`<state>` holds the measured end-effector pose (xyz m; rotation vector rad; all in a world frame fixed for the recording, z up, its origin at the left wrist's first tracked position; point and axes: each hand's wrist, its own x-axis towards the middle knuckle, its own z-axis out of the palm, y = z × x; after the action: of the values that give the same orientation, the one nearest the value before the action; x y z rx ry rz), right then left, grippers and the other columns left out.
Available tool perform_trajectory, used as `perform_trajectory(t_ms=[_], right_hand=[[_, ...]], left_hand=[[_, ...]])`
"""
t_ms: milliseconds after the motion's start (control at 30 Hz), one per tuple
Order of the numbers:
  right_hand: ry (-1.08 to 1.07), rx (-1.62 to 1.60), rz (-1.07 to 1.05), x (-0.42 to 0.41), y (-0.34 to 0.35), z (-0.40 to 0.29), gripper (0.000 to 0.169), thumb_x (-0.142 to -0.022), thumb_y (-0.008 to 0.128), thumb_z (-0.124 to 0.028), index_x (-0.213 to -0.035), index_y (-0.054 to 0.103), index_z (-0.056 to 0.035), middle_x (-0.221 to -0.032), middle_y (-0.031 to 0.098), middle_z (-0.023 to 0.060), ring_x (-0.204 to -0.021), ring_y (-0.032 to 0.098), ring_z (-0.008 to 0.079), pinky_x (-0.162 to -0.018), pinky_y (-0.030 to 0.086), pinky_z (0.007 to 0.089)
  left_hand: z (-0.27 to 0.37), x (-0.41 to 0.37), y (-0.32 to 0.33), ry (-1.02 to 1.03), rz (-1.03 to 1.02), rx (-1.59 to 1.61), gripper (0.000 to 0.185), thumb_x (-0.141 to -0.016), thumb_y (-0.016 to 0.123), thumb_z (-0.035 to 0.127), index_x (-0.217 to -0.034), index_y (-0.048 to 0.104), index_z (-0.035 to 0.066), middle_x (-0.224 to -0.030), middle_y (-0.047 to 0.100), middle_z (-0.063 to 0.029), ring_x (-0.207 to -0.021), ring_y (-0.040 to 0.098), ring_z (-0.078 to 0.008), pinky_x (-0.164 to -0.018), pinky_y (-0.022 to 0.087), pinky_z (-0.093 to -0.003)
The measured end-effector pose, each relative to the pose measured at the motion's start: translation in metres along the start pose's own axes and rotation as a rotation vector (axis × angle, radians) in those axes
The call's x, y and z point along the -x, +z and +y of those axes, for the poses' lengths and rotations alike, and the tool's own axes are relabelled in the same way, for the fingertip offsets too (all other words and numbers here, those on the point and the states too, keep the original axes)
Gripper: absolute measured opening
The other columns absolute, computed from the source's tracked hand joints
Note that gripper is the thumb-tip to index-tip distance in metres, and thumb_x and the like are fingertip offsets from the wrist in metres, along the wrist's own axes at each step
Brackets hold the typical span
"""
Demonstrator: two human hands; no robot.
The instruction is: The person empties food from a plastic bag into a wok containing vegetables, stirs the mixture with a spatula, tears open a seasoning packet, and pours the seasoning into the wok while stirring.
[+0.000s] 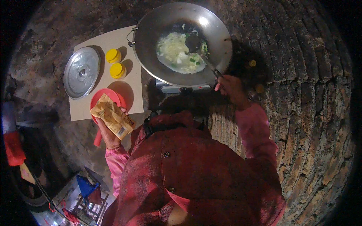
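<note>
My left hand (105, 132) grips a crumpled brown-yellow packet (113, 115) that bears printed writing. The packet is above a red plastic bowl or dipper (115, 94) with a handle. With my right hand (232, 89) I hold the handle of a dark ladle or spatula (209, 63). Its dark head rests in the food in a large metal wok (147, 34). Pale, wet chopped food with green bits (175, 50) lies in the wok's bottom. Under the wok, the front of a portable stove (172, 89) shows.
On a cardboard sheet (82, 113) left of the wok are a round metal lid (77, 82) and two yellow-capped jars (113, 55), (118, 70). A rough brick wall (305, 118) rises at the right. Lower left are a blue object (85, 186) and a red-and-wood item (14, 149).
</note>
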<state>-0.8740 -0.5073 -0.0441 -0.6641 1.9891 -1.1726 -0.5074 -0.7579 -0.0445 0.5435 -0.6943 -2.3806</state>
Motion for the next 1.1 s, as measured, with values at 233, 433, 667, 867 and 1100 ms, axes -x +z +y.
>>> perform_trajectory(t_ms=[233,433,667,867,1100], right_hand=[[0.152,-0.072,0.300,0.031,-0.017,-0.014,0.024,-0.087,0.053,-0.025,-0.075,0.059,-0.0051,-0.065,0.061,0.0043,-0.049,0.048,0.0073,-0.046,0.036,0.0227],[0.251,-0.152,0.159,0.022,-0.012,0.033,0.023,-0.087,0.054,-0.026,-0.079,0.059,-0.0059,-0.067,0.061,0.0044,-0.048,0.044,0.0070,-0.044,0.034,0.0231],[0.160,-0.249,0.165,0.027,0.019,-0.040,0.024,-0.085,0.053,-0.026,-0.076,0.060,-0.0057,-0.065,0.060,0.0032,-0.048,0.043,0.0064,-0.044,0.032,0.0225],[-0.087,-0.110,0.224,-0.033,0.000,0.001,0.027,-0.085,0.052,-0.027,-0.073,0.062,-0.0044,-0.060,0.057,0.0021,-0.048,0.046,0.0072,-0.045,0.035,0.0233],[-0.379,0.457,0.027,-0.055,0.000,0.025,0.027,-0.084,0.052,-0.025,-0.074,0.062,-0.0029,-0.060,0.059,0.0047,-0.049,0.051,0.0099,-0.047,0.040,0.0264]], left_hand=[[-0.002,-0.002,0.002,-0.020,0.121,-0.010,0.070,-0.083,0.035,0.067,-0.120,0.045,0.008,-0.099,0.058,-0.0146,-0.086,0.057,-0.0281,-0.073,0.049,-0.0377],[-0.003,-0.012,0.005,-0.035,-0.041,0.044,0.070,-0.086,0.033,0.064,-0.125,0.040,0.006,-0.101,0.056,-0.0192,-0.091,0.055,-0.0310,-0.080,0.046,-0.0398],[-0.001,-0.009,0.004,-0.011,0.048,-0.071,0.071,-0.083,0.035,0.066,-0.124,0.042,0.008,-0.100,0.057,-0.0162,-0.089,0.057,-0.0289,-0.075,0.049,-0.0388],[-0.002,-0.007,0.001,-0.018,0.047,-0.061,0.073,-0.083,0.034,0.068,-0.124,0.042,0.008,-0.100,0.057,-0.0161,-0.089,0.057,-0.0287,-0.074,0.049,-0.0387],[-0.003,-0.004,0.006,-0.024,0.056,-0.048,0.074,-0.082,0.034,0.069,-0.124,0.042,0.009,-0.099,0.058,-0.0158,-0.087,0.057,-0.0286,-0.072,0.050,-0.0391]])
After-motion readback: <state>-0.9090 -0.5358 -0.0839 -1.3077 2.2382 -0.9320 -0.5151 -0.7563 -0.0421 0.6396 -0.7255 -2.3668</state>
